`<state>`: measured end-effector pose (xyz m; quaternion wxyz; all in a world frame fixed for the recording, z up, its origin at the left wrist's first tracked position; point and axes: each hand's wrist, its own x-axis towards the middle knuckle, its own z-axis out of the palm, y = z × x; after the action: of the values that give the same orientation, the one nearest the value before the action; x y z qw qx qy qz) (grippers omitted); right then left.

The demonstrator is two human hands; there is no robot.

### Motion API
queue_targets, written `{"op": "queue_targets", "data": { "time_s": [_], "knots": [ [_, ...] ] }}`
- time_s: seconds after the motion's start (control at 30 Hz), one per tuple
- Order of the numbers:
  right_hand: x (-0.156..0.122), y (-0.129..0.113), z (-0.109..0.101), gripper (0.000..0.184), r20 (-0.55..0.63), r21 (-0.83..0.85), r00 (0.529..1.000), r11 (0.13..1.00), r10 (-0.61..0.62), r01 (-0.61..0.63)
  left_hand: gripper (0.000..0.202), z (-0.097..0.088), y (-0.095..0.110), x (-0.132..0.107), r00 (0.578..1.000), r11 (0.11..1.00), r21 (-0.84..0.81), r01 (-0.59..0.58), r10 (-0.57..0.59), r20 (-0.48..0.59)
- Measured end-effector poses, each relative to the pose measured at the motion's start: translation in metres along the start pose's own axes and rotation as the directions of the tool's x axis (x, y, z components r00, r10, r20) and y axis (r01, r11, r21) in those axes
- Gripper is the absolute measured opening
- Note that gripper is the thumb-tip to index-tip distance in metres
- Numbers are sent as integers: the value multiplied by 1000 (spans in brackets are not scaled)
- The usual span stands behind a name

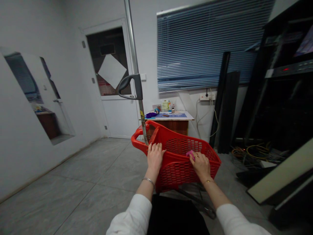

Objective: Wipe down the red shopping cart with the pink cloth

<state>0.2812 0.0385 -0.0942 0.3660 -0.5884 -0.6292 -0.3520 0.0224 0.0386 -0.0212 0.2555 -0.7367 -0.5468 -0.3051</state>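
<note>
A red plastic shopping basket on a wheeled frame stands on the floor in front of me. My left hand lies on the basket's near left rim with its fingers curled over the edge. My right hand rests on the near right rim and holds a small pink cloth against it. A long metal pole with a grey grip rises from the basket's left side.
A white door is ahead on the left. A small wooden table with bottles and clutter stands under a window with blue blinds. Black shelving and cables fill the right. Grey tile floor spreads to the left.
</note>
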Motion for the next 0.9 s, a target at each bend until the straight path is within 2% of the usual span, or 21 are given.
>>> {"op": "queue_targets", "data": {
  "time_s": [0.07,0.23,0.33,0.43,0.6,0.67,0.77,0.9],
  "knots": [
    [4,-15,1,29,-18,3,999,999,34,-34,39,1,1,0,1000,1000,-6,9,-9,-1],
    [21,-77,3,28,-23,95,998,994,52,-49,37,-1,1,0,1000,1000,-5,14,-14,-5],
    [26,-95,3,28,-22,140,999,989,45,-41,36,-3,-3,0,1000,1000,-4,5,-5,-1],
    [20,-79,2,29,-11,170,1000,985,-16,17,37,-5,-7,1,1000,1000,9,-17,17,3],
    [3,-16,2,30,9,108,999,993,-53,51,37,-2,-7,1,1000,1000,4,-11,11,-5],
    [0,-4,2,30,5,82,1000,996,-23,22,37,0,-4,1,1000,1000,3,-5,5,-12],
    [3,-15,2,29,-28,51,997,996,75,-73,38,2,0,0,1000,1000,-1,15,-15,-4],
    [16,-63,0,28,-26,98,995,991,96,-93,40,0,3,-1,1000,1000,-3,23,-23,0]
  ]
}}
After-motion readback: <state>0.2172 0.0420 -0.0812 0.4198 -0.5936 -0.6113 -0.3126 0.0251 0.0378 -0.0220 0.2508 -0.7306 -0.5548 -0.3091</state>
